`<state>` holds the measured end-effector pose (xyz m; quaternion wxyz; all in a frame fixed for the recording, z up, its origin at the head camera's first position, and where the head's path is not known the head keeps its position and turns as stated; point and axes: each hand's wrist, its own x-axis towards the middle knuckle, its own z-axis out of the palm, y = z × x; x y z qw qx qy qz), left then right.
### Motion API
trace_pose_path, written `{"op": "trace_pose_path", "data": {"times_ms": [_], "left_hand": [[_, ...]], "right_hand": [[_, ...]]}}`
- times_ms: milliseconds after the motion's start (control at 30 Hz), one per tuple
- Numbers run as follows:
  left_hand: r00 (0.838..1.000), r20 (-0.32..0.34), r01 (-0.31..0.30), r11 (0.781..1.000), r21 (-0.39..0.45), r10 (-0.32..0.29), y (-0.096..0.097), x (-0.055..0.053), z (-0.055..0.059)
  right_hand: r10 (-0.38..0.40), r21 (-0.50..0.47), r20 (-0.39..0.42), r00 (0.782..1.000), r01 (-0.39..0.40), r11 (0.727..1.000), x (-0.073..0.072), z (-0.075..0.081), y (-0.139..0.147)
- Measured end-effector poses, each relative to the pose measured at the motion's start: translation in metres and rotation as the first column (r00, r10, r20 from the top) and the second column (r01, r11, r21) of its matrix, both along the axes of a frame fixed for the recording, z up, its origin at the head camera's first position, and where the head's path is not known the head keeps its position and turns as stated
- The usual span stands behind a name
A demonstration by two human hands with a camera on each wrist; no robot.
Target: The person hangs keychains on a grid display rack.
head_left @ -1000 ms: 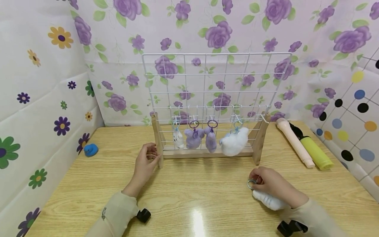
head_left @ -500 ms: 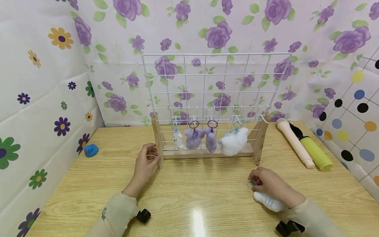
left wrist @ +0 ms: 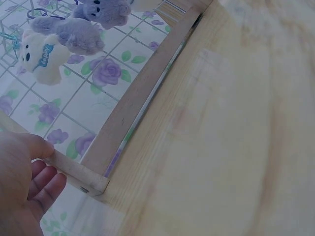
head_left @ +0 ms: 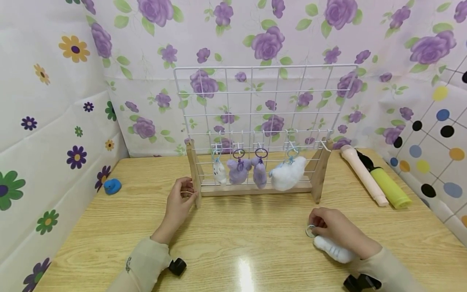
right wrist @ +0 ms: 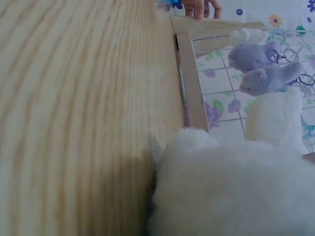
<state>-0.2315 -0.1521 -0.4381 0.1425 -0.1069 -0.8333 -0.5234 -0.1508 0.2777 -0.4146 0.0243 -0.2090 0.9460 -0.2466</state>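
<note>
My left hand (head_left: 178, 198) grips the left wooden post (left wrist: 74, 169) of a display rack, thumb on one side and fingers on the other. Low over the table at the right, my right hand (head_left: 333, 227) pinches a white plush keychain (head_left: 335, 249) near its pale ring (head_left: 310, 231). The plush dangles under the palm and fills the lower part of the right wrist view as white fur (right wrist: 236, 191). From the rack's hooks hang a small white plush (head_left: 219, 172), a purple plush (head_left: 238, 172), a second purple plush (head_left: 260, 174) and a larger white plush (head_left: 290, 175).
The rack's white wire grid (head_left: 277, 91) rises from a wooden base bar (head_left: 255, 189). A blue toy duck (head_left: 112, 186) sits at the left. Two tubes, one pink (head_left: 365, 176) and one yellow-green (head_left: 390, 188), lie at the right. Patterned cloth walls surround the table.
My right hand has shifted slightly right and down, and the ring under its fingertips has turned a little. The left hand stays on the post; the hanging plushes keep their places.
</note>
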Motion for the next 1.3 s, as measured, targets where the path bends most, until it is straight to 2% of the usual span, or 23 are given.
{"op": "trace_pose_path", "data": {"times_ms": [233, 467, 633, 767, 1000, 1300], "left_hand": [[1.0, 0.01, -0.001, 1.0, 0.008, 0.001, 0.0001, -0.0005, 0.0018], [1.0, 0.012, 0.012, 1.0, 0.02, -0.012, -0.0001, 0.0001, 0.003], [1.0, -0.021, 0.018, 1.0, 0.025, -0.018, 0.0002, -0.0001, 0.0021], [0.998, -0.06, 0.014, 1.0, 0.016, -0.013, 0.0009, -0.0001, 0.0012], [1.0, 0.023, 0.017, 1.0, 0.021, -0.017, 0.0002, -0.0001, 0.0031], [0.999, 0.051, 0.006, 1.0, 0.023, -0.007, 0.0006, 0.0017, 0.0036]], "right_hand": [[0.018, -0.005, -0.01, 1.0, -0.019, 1.0, 0.0012, 0.0024, 0.0019], [0.045, -0.017, 0.034, 0.998, -0.045, 0.999, -0.0002, 0.0023, 0.0023], [0.079, -0.007, 0.062, 0.995, -0.078, 0.997, -0.0002, 0.0034, 0.002], [0.102, 0.004, 0.04, 0.994, -0.102, 0.995, 0.0006, 0.0021, 0.0013], [0.112, 0.018, -0.002, 0.994, -0.111, 0.994, 0.0, -0.0009, 0.0005], [0.093, 0.036, -0.01, 0.996, -0.092, 0.995, 0.0009, -0.0028, -0.0011]]}}
